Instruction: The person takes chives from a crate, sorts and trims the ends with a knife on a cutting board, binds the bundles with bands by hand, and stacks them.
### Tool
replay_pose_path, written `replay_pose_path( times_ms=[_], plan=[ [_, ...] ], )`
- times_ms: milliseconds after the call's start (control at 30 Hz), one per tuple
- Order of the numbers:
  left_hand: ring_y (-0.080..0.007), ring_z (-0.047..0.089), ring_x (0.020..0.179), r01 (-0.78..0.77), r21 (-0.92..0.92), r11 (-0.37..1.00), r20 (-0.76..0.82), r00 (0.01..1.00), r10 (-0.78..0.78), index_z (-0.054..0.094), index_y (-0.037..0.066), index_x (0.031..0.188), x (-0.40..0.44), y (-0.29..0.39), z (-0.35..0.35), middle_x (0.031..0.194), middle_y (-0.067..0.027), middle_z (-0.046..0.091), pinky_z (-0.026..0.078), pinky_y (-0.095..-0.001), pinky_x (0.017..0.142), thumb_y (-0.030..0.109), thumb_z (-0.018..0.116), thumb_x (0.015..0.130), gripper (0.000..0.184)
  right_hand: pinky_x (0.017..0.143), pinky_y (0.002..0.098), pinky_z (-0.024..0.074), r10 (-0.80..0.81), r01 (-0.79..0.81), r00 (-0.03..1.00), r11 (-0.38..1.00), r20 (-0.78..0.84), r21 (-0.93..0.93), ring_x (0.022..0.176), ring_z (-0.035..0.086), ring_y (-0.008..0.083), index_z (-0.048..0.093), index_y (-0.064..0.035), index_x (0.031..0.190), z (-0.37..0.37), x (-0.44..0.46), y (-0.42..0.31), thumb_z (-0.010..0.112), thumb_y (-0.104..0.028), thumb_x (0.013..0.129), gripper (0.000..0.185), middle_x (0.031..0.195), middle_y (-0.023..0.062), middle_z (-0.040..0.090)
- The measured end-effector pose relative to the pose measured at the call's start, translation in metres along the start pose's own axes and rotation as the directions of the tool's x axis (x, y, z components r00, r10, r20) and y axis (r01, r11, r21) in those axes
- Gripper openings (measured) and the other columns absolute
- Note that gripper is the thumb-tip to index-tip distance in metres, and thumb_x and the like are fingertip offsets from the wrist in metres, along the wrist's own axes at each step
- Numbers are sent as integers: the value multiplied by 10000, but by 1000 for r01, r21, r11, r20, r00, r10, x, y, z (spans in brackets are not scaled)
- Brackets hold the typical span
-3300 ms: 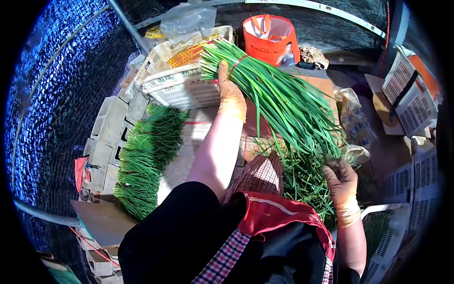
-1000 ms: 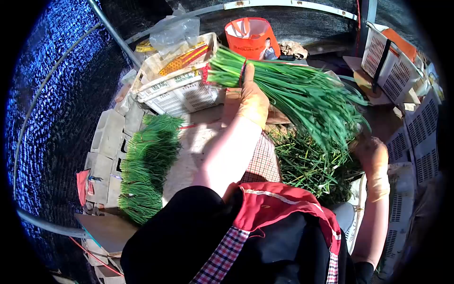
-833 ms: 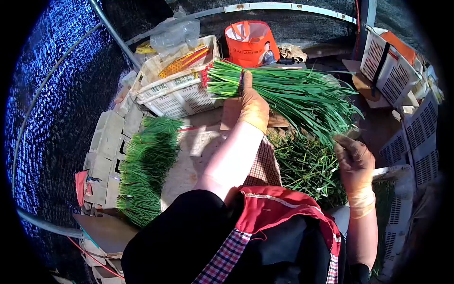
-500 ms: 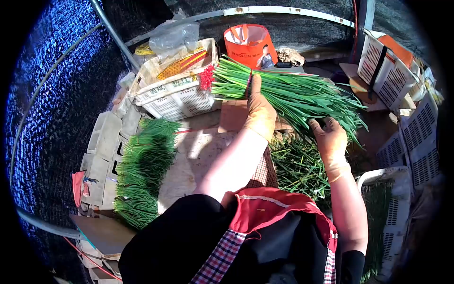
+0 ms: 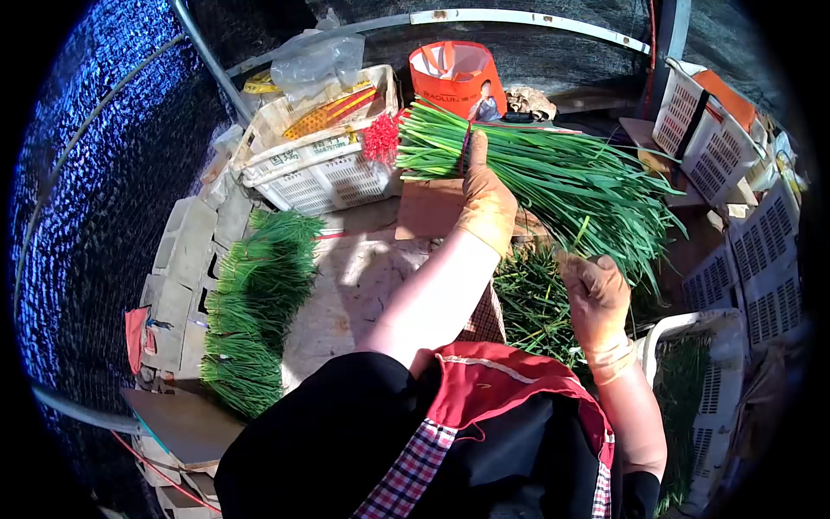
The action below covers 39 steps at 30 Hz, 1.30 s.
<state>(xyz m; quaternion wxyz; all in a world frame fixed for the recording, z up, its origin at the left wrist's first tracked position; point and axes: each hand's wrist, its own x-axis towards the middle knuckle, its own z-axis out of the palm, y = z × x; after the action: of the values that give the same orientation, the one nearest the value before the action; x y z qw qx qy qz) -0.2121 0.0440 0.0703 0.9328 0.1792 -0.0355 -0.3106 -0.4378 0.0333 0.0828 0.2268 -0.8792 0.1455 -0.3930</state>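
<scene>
My left hand, in an orange-tan glove, is closed around a large bundle of green chives. A dark red tie circles the bundle near its pale cut ends, beside my thumb. My right hand, gloved alike, is below the leafy part with its fingers pinched together. A thin yellowish-green chive leaf rises by those fingertips and appears to be in them. Beneath lies a heap of loose chive leaves. On the left, several tied chive bundles stand in a row on the pale work surface.
A white plastic crate holds yellow-red packaging, with red ties at its corner. Behind the chives stands an orange bag. More crates are at the right, and a white basket with greens stands near my right arm.
My right hand has drawn down and slightly away from the bundle, its fingers closing. The bundle in my left hand has shifted a little to the right.
</scene>
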Motion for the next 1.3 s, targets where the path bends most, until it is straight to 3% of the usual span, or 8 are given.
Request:
replay_pose_path(
  times_ms=[333, 433, 667, 833, 1033, 1067, 1233, 1300],
  plan=[
    [-282, 504, 1039, -160, 61, 985, 18, 987, 159, 507, 61, 1164, 10, 19, -8, 1181, -95, 531, 381, -418, 923, 545, 485, 805, 602, 556, 298, 426, 282, -295, 953, 948, 115, 118, 598, 528, 232, 646, -40, 912, -16, -83, 95, 655, -65, 729, 185, 658, 94, 561],
    [-311, 533, 1004, -100, 123, 987, 23, 995, 98, 500, 50, 1169, 26, 42, -29, 1134, -123, 554, 425, -461, 878, 620, 386, 801, 688, 733, 384, 476, 713, -381, 595, 656, 370, -651, 882, 582, 309, 510, -115, 1169, -8, -112, 122, 692, -203, 687, 522, 956, 159, 579],
    [-340, 556, 948, -54, -62, 997, 196, 978, 65, 509, 66, 1145, 24, 71, -75, 1098, -110, 578, 458, -493, 831, 596, 521, 728, 674, 550, 277, 432, 633, -636, 770, 772, 76, 14, 546, 492, 123, 574, -1, 700, -26, -64, 112, 727, -181, 714, 237, 555, 67, 541],
    [-305, 558, 908, -252, -92, 963, 127, 957, 262, 518, 68, 1113, 12, 76, -60, 1071, -95, 572, 469, -473, 796, 588, 498, 765, 626, 598, 189, 346, 401, -323, 913, 817, -70, 477, 637, 382, 83, 508, -19, 696, -66, 5, 54, 647, 2, 761, 155, 703, -6, 450],
    [-260, 560, 931, -42, 20, 999, 664, 748, 18, 509, 82, 1129, 4, 103, -80, 1038, -78, 583, 480, -435, 792, 634, 461, 768, 661, 575, 208, 361, 254, -239, 967, 933, -20, 269, 620, 422, 97, 551, -9, 745, -61, 35, 1, 642, 2, 759, 92, 700, 16, 502],
    [-295, 492, 1054, -238, -78, 968, 159, 956, 247, 466, 67, 1194, -25, 95, -61, 1193, -109, 505, 417, -454, 893, 631, 537, 727, 736, 599, 207, 378, 107, -117, 992, 982, 73, 148, 651, 453, 88, 577, 0, 795, -58, 33, 21, 635, -6, 767, 65, 723, 15, 539],
    [-247, 398, 1149, -574, 16, 819, -348, 765, 543, 392, 104, 1288, -42, 153, -107, 1276, -76, 439, 322, -374, 972, 590, 605, 690, 800, 622, 213, 386, 395, -492, 804, 862, 445, 124, 676, 450, 76, 556, -18, 829, -15, -8, 112, 590, -70, 827, 62, 748, -30, 524],
    [-267, 384, 1166, -678, 64, 733, -465, 629, 623, 365, 118, 1309, -78, 188, -136, 1313, -82, 397, 282, -375, 1003, 565, 613, 695, 799, 829, 295, 401, -197, 7, 891, 907, 410, 421, 923, 533, 204, 582, 0, 932, 2, 3, 36, 552, 2, 811, 125, 1001, 107, 576]
  ],
)
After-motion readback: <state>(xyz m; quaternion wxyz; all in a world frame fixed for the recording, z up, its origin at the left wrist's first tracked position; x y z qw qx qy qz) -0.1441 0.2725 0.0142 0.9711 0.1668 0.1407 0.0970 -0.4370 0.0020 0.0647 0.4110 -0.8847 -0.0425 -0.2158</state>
